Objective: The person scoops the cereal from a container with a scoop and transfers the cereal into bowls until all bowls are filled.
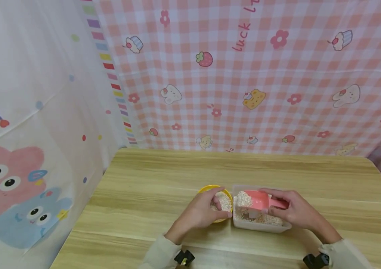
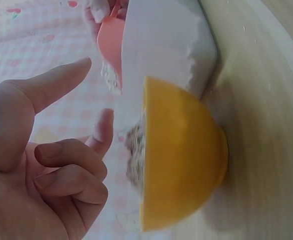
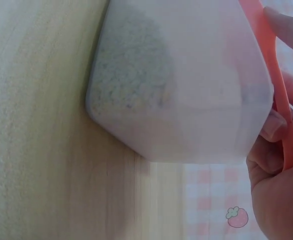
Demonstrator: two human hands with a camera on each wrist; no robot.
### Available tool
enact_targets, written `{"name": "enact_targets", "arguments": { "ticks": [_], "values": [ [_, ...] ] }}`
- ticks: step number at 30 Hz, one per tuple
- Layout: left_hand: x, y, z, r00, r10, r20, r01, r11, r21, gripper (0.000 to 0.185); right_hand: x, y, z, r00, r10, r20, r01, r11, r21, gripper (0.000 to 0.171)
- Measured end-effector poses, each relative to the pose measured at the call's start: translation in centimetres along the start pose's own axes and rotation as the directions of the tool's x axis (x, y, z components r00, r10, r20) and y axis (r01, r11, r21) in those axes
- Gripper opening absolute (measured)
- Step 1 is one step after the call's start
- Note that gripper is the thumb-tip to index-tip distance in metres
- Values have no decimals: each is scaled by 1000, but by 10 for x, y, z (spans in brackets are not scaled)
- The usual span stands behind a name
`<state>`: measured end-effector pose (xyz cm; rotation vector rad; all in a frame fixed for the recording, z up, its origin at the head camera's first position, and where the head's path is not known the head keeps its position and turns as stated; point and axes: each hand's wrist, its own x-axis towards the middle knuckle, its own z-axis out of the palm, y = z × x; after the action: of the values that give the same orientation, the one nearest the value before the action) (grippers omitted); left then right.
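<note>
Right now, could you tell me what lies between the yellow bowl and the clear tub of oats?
Nothing: in the head view the yellow bowl and the clear tub stand side by side, nearly touching. The left wrist view shows the same narrow gap.

The left hand [image 2: 41, 170] fills the lower left of the view, forefinger stretched out, the other fingers [image 2: 69, 152] loosely curled — holding nothing, just beside the yellow bowl [image 2: 184, 155]. The bowl stands on the wooden table [image 2: 266, 100], filled with pale grain [image 2: 135, 155]. Touching the bowl is a translucent box [image 2: 166, 45], and over it a pink scoop [image 2: 111, 42] — grain at its lip.
</note>
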<state>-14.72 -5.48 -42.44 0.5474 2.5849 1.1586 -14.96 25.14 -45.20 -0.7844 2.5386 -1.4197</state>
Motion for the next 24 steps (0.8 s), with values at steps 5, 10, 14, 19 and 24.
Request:
{"name": "enact_targets", "arguments": {
  "ticks": [5, 10, 14, 19, 24],
  "values": [
    [-5, -10, -11, 998, -7, -60, 5, 1000, -31, 69, -1, -1, 0, 1000, -7, -11, 7, 999, 36, 52],
    [-10, -20, -20, 994, -17, -111, 9, 998, -67, 66, -1, -2, 1, 1000, 0, -9, 1, 998, 60, 50],
    [-12, -29, -25, 989, -26, -142, 15, 997, -74, 69, -2, -2, 1, 1000, 21, -16, -20, 997, 68, 50],
    [-13, -42, -27, 989, -68, -129, 57, 995, -88, 86, -2, -2, 2, 999, 33, -23, -31, 997, 70, 51],
    [-12, -54, -26, 995, -84, -55, 78, 992, -97, 103, -1, -1, 1, 998, 57, -26, -55, 995, 83, 51]
  ]
}}
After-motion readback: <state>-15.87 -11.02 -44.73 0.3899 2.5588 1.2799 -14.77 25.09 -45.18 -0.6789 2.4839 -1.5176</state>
